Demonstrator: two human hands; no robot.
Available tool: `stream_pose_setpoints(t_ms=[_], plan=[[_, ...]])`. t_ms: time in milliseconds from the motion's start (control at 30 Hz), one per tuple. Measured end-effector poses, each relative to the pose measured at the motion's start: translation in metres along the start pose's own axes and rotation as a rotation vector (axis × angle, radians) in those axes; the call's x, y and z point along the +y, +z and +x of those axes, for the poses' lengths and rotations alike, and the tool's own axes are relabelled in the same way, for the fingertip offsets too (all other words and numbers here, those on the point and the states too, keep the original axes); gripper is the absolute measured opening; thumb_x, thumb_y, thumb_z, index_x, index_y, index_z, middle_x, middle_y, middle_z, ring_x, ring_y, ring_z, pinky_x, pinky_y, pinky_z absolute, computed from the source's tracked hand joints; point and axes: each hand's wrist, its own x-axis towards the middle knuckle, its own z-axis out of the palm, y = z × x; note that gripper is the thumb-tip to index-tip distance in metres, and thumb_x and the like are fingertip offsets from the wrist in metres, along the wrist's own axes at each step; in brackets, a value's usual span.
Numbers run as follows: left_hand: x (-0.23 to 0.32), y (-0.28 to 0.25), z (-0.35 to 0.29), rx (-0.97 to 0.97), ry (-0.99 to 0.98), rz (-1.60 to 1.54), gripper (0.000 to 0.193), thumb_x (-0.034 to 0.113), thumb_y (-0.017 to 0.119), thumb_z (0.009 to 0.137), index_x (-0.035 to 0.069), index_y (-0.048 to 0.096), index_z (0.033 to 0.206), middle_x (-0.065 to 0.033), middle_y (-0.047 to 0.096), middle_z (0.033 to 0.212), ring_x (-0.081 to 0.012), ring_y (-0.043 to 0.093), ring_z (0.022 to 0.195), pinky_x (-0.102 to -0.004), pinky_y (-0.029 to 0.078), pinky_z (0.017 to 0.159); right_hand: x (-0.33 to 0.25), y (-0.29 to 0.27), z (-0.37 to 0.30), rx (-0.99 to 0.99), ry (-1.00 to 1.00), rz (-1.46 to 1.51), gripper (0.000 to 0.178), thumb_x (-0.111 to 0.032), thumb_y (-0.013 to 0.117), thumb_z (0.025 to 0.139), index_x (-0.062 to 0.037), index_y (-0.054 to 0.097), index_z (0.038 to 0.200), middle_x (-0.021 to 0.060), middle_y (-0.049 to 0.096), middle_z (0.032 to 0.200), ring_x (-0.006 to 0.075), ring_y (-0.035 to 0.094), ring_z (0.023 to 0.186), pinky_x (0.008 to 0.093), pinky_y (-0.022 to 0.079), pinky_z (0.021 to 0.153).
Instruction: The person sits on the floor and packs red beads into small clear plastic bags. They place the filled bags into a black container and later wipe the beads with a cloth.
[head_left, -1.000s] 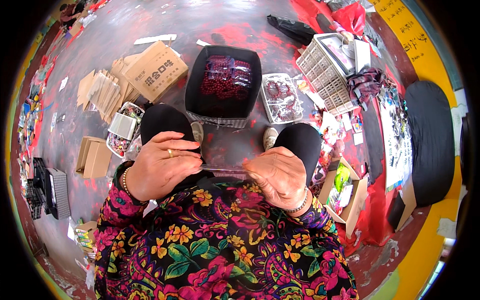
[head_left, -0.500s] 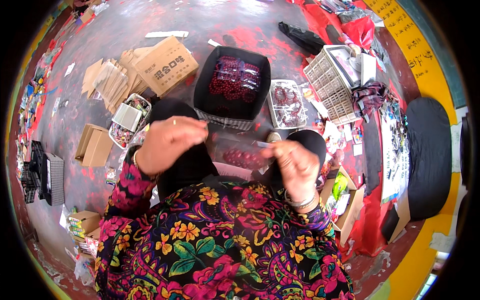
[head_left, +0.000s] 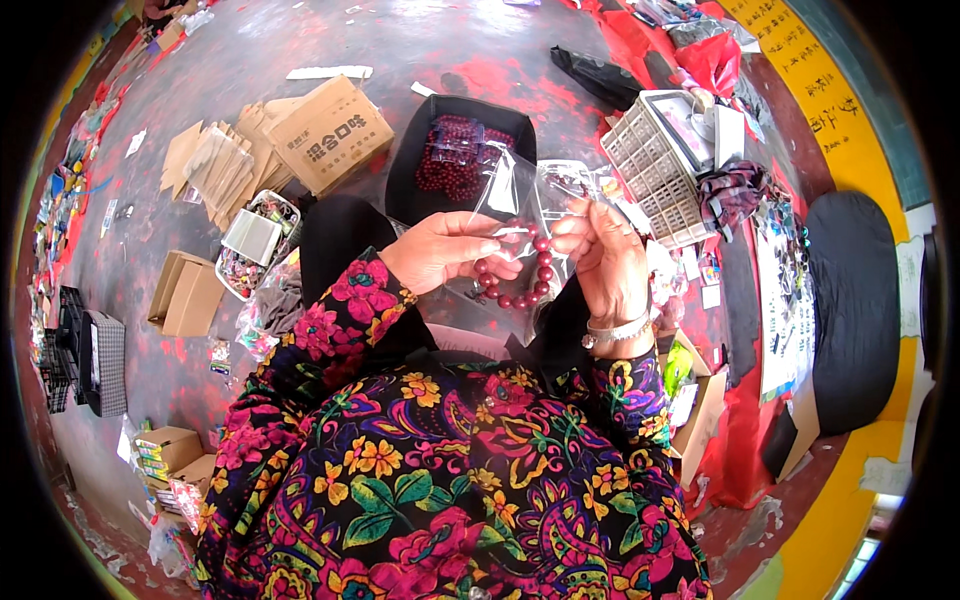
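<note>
A dark red bead bracelet (head_left: 545, 273) hangs in front of my lap, inside or against a clear plastic bag (head_left: 507, 190); the glare hides which. My left hand (head_left: 447, 250) pinches the bag from the left, its fingertips beside the beads. On the other side my right hand (head_left: 612, 262) grips the bag between thumb and fingers. Beyond them, on the floor, stands a black fabric bin (head_left: 407, 185) with several dark red bead strings (head_left: 450, 170) and clear wrapping in it. The bag partly covers the bin and a white tray (head_left: 563, 168).
Left of the bin lie a brown cardboard box (head_left: 330, 135), flattened cardboard (head_left: 218, 165) and a white basket of small items (head_left: 226, 272). At right are a white plastic crate (head_left: 655, 150), a cloth (head_left: 735, 190) and an open carton (head_left: 700, 415). A small carton (head_left: 190, 293) stands farther left.
My left hand has come right and taken hold of the bag. The right hand has moved up slightly; the bag and beads are now lifted between both hands.
</note>
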Motion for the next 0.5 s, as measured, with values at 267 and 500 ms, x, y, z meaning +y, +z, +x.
stream_pose_setpoints(t_ms=[267, 500], plan=[[-0.015, 0.001, 0.015, 0.296, 0.182, -0.323, 0.027, 0.020, 0.047, 0.093, 0.004, 0.053, 0.114, -0.0166, 0.059, 0.111, -0.0248, 0.057, 0.104, -0.0318, 0.047, 0.081, 0.031, -0.009, -0.010, 0.079, 0.165, -0.080, 0.041, -0.035, 0.054, 0.089, -0.0014, 0.053, 0.112, 0.0093, 0.061, 0.100, 0.0182, 0.061, 0.089, 0.0263, 0.047, 0.072], [-0.019, 0.011, 0.015, 0.295, 0.168, -0.366, 0.028, 0.020, 0.046, 0.093, 0.008, 0.049, 0.117, -0.0178, 0.054, 0.119, -0.0267, 0.054, 0.108, -0.0365, 0.043, 0.087, 0.049, -0.013, -0.009, 0.131, 0.137, -0.108, 0.017, -0.005, 0.057, 0.085, 0.0000, 0.059, 0.102, 0.0049, 0.064, 0.086, 0.0164, 0.063, 0.072, 0.0211, 0.047, 0.059]])
